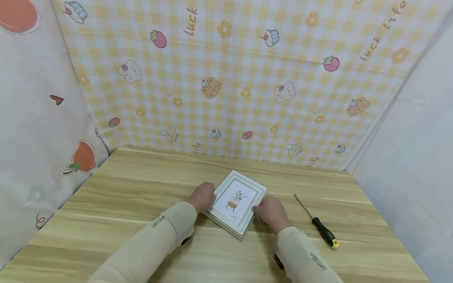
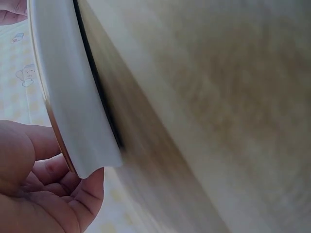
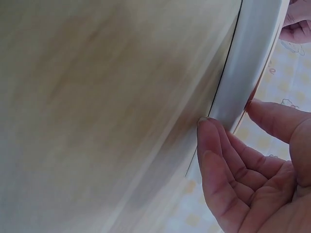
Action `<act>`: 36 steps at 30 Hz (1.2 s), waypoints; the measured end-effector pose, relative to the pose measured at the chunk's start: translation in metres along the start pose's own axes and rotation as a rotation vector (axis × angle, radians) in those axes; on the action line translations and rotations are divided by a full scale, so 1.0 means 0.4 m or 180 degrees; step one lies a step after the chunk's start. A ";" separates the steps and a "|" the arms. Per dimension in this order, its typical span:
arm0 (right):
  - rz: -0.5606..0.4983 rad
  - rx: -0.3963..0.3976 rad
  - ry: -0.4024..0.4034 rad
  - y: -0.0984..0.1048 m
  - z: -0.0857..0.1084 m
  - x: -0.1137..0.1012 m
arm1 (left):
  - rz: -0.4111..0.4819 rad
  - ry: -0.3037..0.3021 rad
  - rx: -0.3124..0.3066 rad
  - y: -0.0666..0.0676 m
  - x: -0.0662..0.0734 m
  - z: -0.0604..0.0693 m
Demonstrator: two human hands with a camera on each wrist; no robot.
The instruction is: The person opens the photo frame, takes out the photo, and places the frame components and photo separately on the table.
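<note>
Both hands are at a white picture frame (image 1: 249, 182) that lies face up at an angle near the table's middle. Behind its front is a printed drawing (image 1: 238, 200) of a plant in an orange pot. My left hand (image 1: 203, 197) grips the left edge, its curled fingers under the frame's side (image 2: 77, 92) in the left wrist view. On the opposite edge, my right hand (image 1: 273, 212) pinches the frame between thumb (image 3: 272, 116) and fingers. A thin dark line runs along the frame's lower edge in both wrist views. The frame's back is hidden.
A screwdriver (image 1: 321, 230) with a black and yellow handle lies on the wooden table (image 1: 152, 173), right of the right hand. A yellow checked cloth (image 1: 244, 114) hangs behind the table. Pale cloths hang at the left (image 1: 32, 129) and right (image 1: 414, 157).
</note>
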State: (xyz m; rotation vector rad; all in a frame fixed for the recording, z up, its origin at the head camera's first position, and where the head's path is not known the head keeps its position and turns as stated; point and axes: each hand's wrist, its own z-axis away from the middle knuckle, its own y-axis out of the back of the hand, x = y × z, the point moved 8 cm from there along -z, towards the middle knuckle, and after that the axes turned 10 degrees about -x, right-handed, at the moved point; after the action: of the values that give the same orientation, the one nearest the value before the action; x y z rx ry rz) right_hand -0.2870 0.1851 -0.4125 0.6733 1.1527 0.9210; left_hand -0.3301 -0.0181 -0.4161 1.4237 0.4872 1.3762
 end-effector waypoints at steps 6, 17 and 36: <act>0.0095 0.0054 0.0104 0.007 -0.011 -0.015 | 0.0031 0.0039 -0.0011 0.006 0.001 0.012; 0.0282 0.0088 0.0076 0.013 -0.017 -0.018 | -0.0106 0.0084 0.0114 0.006 0.023 0.035; -0.0268 -0.0032 0.0005 0.006 0.001 0.001 | 0.0242 0.0319 0.0144 0.023 -0.002 0.000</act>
State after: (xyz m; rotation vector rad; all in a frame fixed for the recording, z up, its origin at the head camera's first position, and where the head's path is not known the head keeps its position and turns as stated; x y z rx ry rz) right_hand -0.2874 0.1865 -0.4104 0.6114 1.1685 0.8556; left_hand -0.3338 -0.0223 -0.4086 1.4272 0.5367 1.5115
